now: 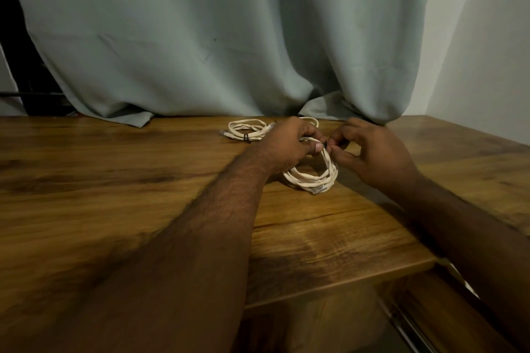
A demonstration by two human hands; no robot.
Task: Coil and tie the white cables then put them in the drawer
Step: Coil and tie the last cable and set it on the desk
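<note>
Centre frame, on the brown wood-grain worktop (114, 157): my left hand (286, 146) clasps the upper side of a coiled white braided cable (312, 180) while my right hand (370, 152) pinches a small black tie (325, 145) at the bundle. A second, already tied white coil (246, 130) lies just behind. Light, limp and springy, I judge; best gripped where the loops cross.

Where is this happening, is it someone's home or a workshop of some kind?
Most likely a room in a home. A wooden table stands against a grey-green curtain and a plain white wall, and the only work in sight is white cables being coiled by hand.
</note>
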